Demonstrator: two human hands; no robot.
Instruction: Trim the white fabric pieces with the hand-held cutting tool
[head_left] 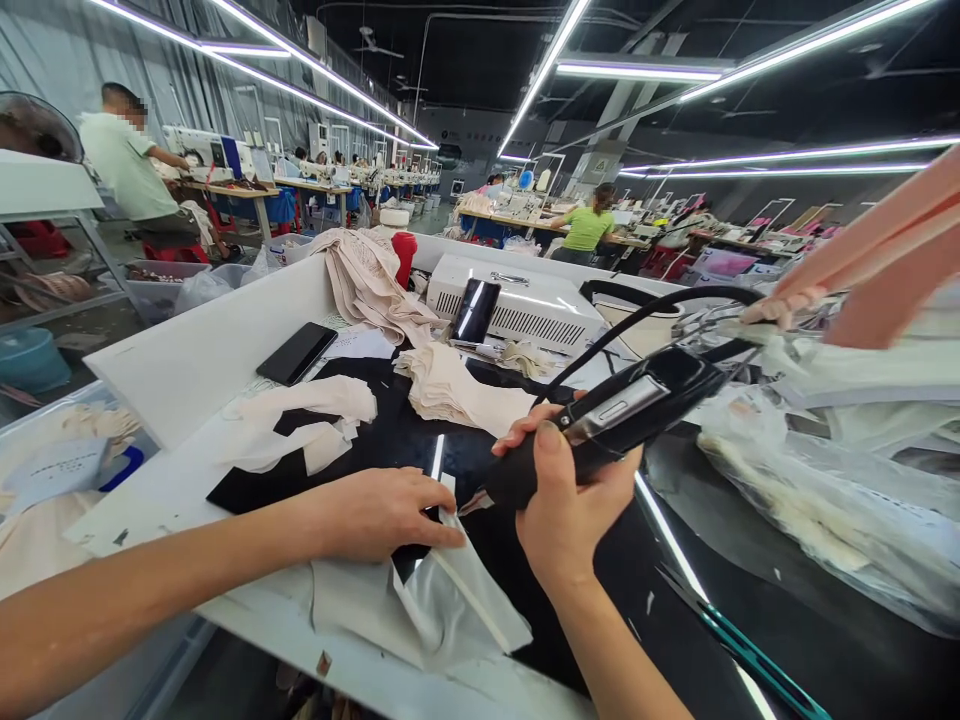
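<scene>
My right hand point(574, 490) is wrapped round a black corded handheld tool point(630, 405) with a metal plate on its side. Its narrow metal tip point(476, 500) points left, close to the fabric's upper end. My left hand point(386, 515) pinches a pale grey fabric piece point(450, 595) near that end, thumb and forefinger at its edge. The fabric hangs partly over the table's front edge, with a narrow strip along its right side. Whether the tip touches the fabric I cannot tell. Underneath lies a glossy black sheet point(555, 620).
Cream fabric pieces point(457, 390) are stacked behind my hands. Phones point(298, 353) and a vented white box point(517, 295) stand farther back. Teal-handled tweezers point(757, 660) lie at right, near plastic-wrapped material point(832, 510). A peach strap point(885, 250) hangs upper right. Co-workers point(135, 165) sit beyond.
</scene>
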